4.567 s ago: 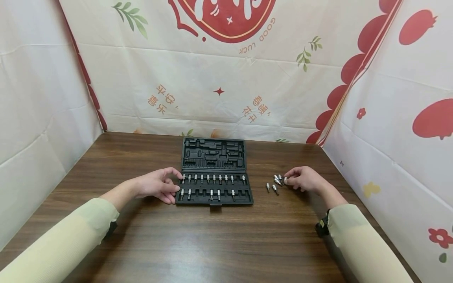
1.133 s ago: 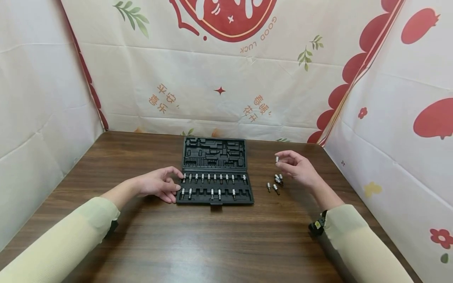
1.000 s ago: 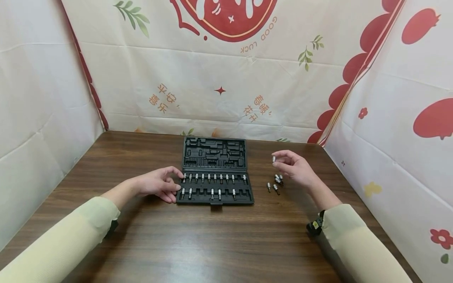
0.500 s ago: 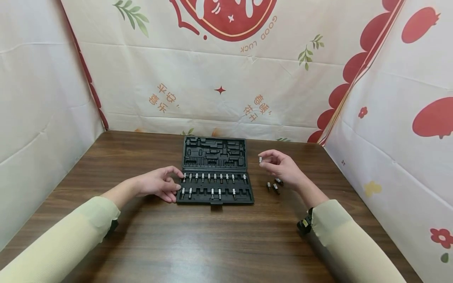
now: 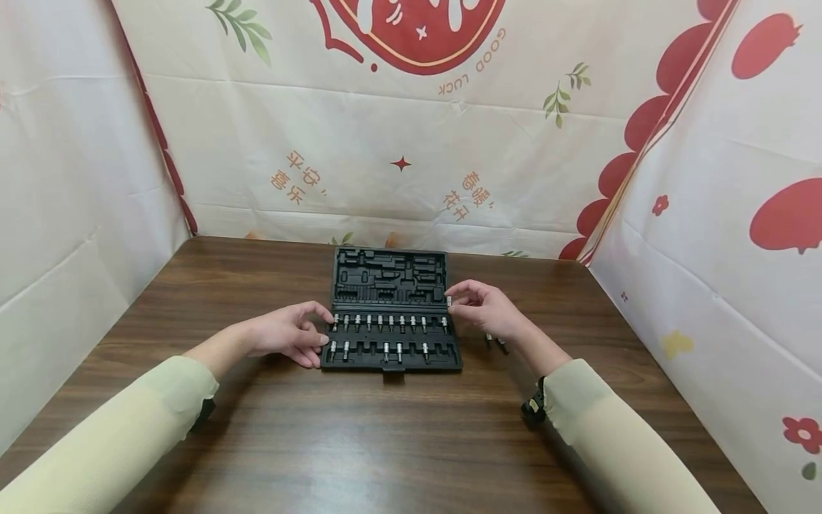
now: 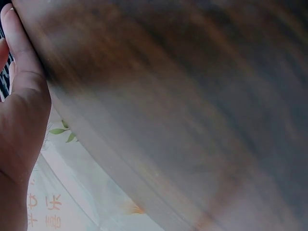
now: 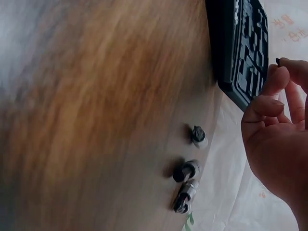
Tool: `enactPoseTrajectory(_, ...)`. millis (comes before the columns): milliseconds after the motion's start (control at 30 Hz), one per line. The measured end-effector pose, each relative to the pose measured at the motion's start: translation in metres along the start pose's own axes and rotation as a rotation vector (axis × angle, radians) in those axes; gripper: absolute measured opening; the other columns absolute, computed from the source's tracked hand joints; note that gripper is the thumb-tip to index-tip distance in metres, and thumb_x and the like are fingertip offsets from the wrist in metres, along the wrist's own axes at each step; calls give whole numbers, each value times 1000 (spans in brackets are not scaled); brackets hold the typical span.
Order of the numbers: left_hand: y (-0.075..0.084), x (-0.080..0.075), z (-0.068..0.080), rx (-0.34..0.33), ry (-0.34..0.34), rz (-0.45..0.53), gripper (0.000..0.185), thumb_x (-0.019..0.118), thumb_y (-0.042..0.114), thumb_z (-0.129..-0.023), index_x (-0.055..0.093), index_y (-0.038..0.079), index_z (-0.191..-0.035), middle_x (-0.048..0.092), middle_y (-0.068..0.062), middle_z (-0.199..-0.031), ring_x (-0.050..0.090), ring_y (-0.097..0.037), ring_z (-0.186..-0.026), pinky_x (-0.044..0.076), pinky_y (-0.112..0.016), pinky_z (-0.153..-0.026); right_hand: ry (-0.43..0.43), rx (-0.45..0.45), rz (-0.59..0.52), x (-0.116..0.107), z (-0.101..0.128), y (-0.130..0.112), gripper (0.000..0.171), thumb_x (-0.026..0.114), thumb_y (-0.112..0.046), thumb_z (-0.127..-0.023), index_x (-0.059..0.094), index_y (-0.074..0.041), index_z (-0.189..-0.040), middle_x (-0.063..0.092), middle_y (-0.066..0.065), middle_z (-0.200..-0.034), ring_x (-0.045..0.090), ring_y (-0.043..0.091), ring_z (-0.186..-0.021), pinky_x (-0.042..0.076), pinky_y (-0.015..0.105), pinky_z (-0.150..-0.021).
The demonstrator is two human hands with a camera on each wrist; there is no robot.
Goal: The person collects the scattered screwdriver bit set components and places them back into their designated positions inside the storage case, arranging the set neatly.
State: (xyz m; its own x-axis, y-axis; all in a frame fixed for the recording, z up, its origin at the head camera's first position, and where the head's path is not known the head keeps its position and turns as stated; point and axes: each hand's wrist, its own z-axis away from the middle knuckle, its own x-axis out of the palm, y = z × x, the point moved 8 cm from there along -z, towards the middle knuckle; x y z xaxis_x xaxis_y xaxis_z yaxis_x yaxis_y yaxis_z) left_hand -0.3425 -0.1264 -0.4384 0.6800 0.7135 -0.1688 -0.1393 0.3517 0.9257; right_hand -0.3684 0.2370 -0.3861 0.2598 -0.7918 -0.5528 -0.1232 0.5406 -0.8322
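An open black case (image 5: 390, 282) lies mid-table, its near half holding two rows of small silver socket bits (image 5: 389, 323). My left hand (image 5: 321, 333) curls against the case's left edge, index finger at the tray's upper corner and thumb near the lower one. Just above the right end of the upper bit row, my right hand (image 5: 452, 303) pinches one silver bit (image 5: 449, 303) between thumb and fingers. In the right wrist view, my right hand (image 7: 281, 67) is beside the case (image 7: 240, 43), with only the bit's dark tip (image 7: 278, 60) showing.
A few loose bits (image 7: 186, 170) lie on the brown wooden table (image 5: 385, 442) right of the case, partly hidden behind my right wrist in the head view (image 5: 494, 344). Printed cloth walls (image 5: 398, 143) enclose the table on three sides.
My right hand picked one bit from the loose group, lifted it and carried it left to the case's right end. The left hand and case stayed put.
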Motion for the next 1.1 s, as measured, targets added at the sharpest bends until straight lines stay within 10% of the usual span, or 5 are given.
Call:
enactPoseTrajectory(467, -1, 1, 0, -2, 0, 5, 52, 64, 6, -110, 34, 1, -153, 67, -15, -97, 80, -23, -83, 72, -36, -78, -59, 3, 45, 20, -7, 2, 29, 70, -14, -107, 68, -7, -135, 71, 13, -109, 63, 25, -87, 57, 35, -72)
enactPoseTrajectory(1100, 1, 1, 0, 4, -1, -3, 52, 63, 7, -111, 34, 1, -153, 68, -16, -98, 80, -23, -84, 72, -37, -78, -32, 21, 366, 36, -14, -10, 19, 73, -12, -101, 73, -12, -120, 71, 2, -94, 61, 15, -76, 53, 29, -70)
